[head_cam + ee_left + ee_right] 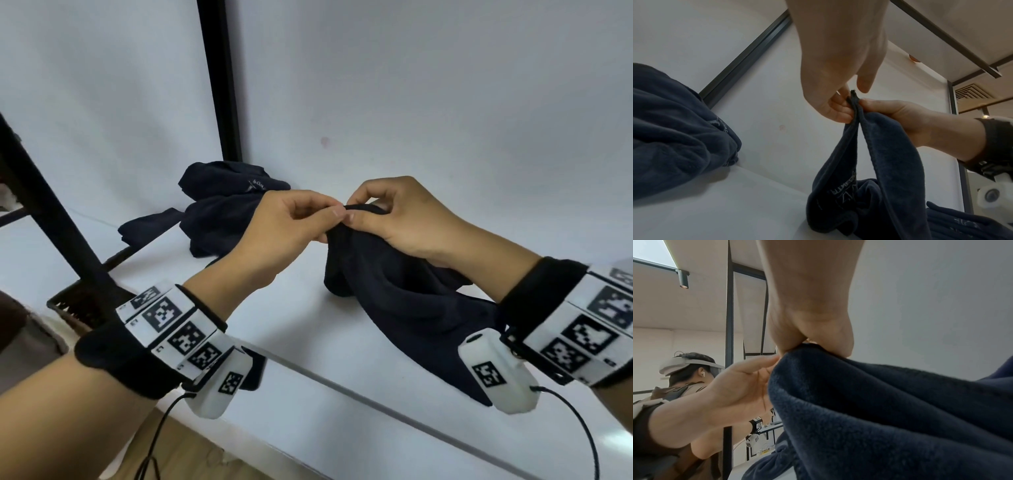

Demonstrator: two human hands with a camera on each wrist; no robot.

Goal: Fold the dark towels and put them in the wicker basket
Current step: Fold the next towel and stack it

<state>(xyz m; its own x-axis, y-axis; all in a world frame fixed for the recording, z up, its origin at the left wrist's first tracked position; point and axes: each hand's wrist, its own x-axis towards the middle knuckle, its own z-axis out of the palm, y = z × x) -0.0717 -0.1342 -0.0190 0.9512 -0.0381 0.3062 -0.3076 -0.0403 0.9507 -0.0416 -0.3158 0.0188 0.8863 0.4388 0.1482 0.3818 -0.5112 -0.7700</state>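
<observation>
The left hand (274, 233) and the right hand (407, 219) meet fingertip to fingertip above the white table (308, 342), each pinching the same raised edge of a dark towel (394, 291) between thumb and fingers. In the left wrist view the two pinches sit either side of the hem, which stands up between them in a narrow peak. From that grip the towel hangs down below and to the right of the hands, its lower part bunched and resting on the table under the right wrist. Beyond the left hand, against the white back wall, lies a loose heap of more dark towels (222, 212), unfolded and apart from the held one. Below the left wrist, off the table's edge, a corner of a dark wicker basket (78, 305) shows; its inside is hidden.
</observation>
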